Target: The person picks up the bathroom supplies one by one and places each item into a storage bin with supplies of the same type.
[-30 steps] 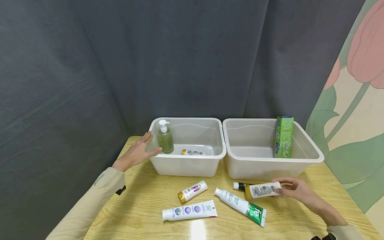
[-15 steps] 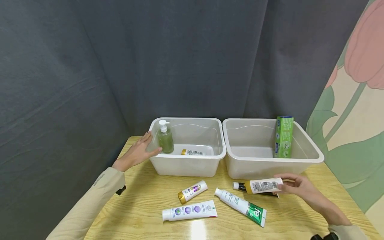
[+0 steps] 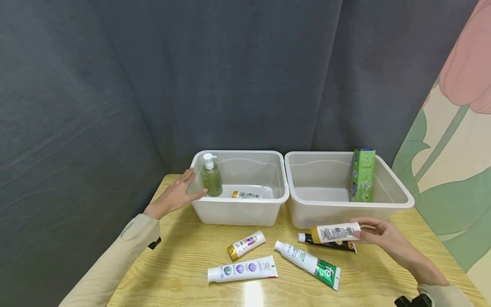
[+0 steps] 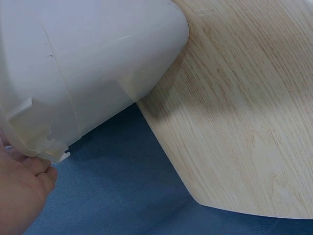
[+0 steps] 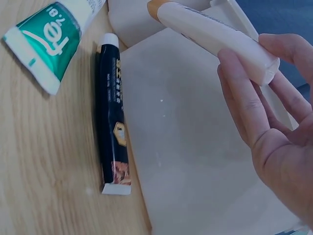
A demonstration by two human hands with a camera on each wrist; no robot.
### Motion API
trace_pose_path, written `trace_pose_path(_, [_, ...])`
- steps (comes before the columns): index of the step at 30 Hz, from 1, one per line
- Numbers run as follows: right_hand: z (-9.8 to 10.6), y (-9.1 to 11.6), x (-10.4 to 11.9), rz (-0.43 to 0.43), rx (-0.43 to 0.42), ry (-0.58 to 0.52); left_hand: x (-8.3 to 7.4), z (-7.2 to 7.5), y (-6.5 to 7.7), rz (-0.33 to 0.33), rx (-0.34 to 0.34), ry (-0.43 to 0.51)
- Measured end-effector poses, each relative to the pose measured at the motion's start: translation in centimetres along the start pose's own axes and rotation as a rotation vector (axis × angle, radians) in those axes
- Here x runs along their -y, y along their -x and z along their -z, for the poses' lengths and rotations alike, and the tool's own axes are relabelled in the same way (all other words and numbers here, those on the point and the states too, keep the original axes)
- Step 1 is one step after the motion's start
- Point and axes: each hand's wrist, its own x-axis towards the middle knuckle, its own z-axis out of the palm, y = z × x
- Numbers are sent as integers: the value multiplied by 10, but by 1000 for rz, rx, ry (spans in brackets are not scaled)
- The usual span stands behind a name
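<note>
My right hand (image 3: 377, 233) pinches the base end of a small white bottle with a gold cap (image 3: 335, 233), thumb and fingers on either side. The bottle is held over a black toothpaste tube (image 5: 111, 112) lying on the table, its cap pointing left and its barcode label showing. At the left plastic bin (image 3: 238, 213), my left hand (image 3: 174, 195) holds the front left corner of the rim. Inside that bin stands a green pump bottle (image 3: 212, 181), and a gold-capped bottle (image 3: 247, 195) lies on the floor. The left wrist view shows the bent fingers at the rim's lip.
A second bin (image 3: 341, 215) adjoins on the right, with a green box (image 3: 362, 175) upright inside. On the wooden table lie a gold-capped white bottle (image 3: 246, 245), a white toothpaste tube (image 3: 242, 269) and a green-and-white toothpaste tube (image 3: 308, 263). A dark curtain (image 3: 238, 76) hangs behind.
My right hand has lifted the white bottle slightly toward the right bin, uncovering more of the black tube. My left hand has stayed in place on the left bin.
</note>
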Motion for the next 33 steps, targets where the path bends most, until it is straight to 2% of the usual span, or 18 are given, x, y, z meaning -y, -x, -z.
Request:
trace_pose_path(5, [-4,-3,4,-9,-33,6,0,-1,-1,0,1,-5])
trace_pose_path(12, [-9,-7,10,-51,-105,85,1,-1,-1,-3,-1,-4])
trace_pose_path(22, [-12,-16,13,76,-38,-30,1,-1,-1,9,11,8])
trace_pose_path(29, [-18,-20,19,14,-118,17,1,0,0,20,22,20])
trace_pose_path(33, [-21,-23,23,19,-128,2,1,-1,0,18,21,17])
